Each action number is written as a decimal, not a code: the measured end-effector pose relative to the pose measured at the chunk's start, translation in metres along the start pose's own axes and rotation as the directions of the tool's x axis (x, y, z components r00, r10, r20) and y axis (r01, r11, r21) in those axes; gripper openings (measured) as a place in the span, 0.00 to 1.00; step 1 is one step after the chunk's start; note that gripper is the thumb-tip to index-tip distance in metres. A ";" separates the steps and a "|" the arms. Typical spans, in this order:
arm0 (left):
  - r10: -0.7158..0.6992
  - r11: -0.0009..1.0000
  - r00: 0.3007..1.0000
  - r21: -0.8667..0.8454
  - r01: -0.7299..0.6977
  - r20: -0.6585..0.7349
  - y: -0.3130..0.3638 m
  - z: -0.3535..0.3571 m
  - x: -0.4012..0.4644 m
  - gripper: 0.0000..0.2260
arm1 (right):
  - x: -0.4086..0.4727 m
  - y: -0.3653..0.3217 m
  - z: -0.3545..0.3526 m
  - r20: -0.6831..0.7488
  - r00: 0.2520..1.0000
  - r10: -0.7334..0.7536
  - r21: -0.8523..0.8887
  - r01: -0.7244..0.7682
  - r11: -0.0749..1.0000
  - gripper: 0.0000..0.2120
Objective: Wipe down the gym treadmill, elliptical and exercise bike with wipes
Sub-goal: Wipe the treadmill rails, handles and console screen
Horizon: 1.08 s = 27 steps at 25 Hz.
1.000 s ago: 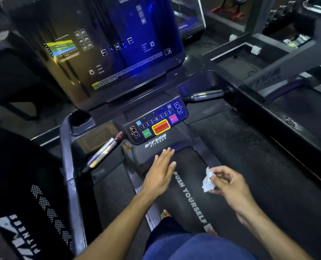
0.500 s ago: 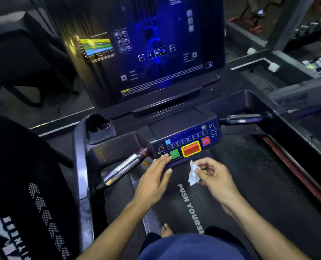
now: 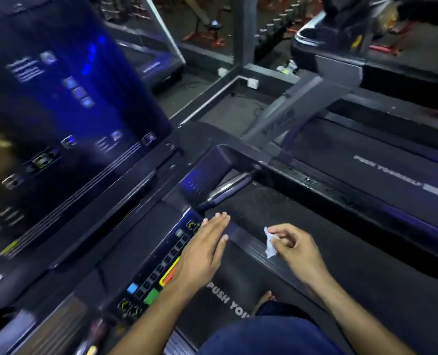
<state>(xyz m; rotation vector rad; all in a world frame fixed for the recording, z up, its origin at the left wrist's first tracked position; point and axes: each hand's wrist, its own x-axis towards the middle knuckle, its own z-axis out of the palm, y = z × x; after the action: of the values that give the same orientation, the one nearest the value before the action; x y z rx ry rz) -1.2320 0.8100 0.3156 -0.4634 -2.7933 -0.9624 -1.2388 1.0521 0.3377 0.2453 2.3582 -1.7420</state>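
A: While we leaned over the treadmill [image 3: 276, 201], where had our hands gone?

B: Our left hand [image 3: 202, 248] lay flat, fingers straight and together, over the button panel [image 3: 159, 275], its fingertips reaching the panel's end at one o'clock.

A: And the wipe [image 3: 269, 243]?

B: We pinched it in our right hand [image 3: 296, 248], between thumb and fingers, a small crumpled white scrap. It hung at that hand's nine o'clock, over the grey side rail [image 3: 248, 242], just beside our left fingertips; we could not tell whether it touched the rail.

A: What else did we see?

B: The big screen [image 3: 66, 124] glowed blue at ten o'clock, blurred. A silver handle [image 3: 225, 192] sat at twelve o'clock from our left hand. The belt [image 3: 228, 280] read "PUSH YO".
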 end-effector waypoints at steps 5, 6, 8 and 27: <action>0.019 0.998 0.976 0.050 -0.031 0.219 -0.018 0.034 0.124 0.24 | 0.064 0.007 -0.050 -0.159 0.981 -0.109 -0.198 0.076 0.977 0.15; 0.013 0.998 0.965 0.063 -0.030 0.261 -0.022 0.042 0.147 0.25 | 0.079 0.004 -0.059 -0.161 0.972 -0.170 -0.273 0.121 0.954 0.14; 0.020 0.994 0.948 0.092 -0.052 0.316 -0.031 0.055 0.186 0.25 | 0.108 -0.006 -0.072 -0.110 0.952 -0.285 -0.414 0.217 0.884 0.12; 0.011 0.974 0.944 0.211 -0.085 0.330 -0.053 0.096 0.264 0.25 | 0.210 -0.001 -0.113 0.484 0.826 -0.289 -0.713 0.563 0.418 0.11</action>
<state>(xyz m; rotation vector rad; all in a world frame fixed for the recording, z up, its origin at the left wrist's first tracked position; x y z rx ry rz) -1.5023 0.8932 0.2730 -0.7126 -3.1166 -0.5959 -1.4485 1.1628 0.3169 -0.8003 2.8252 -0.4402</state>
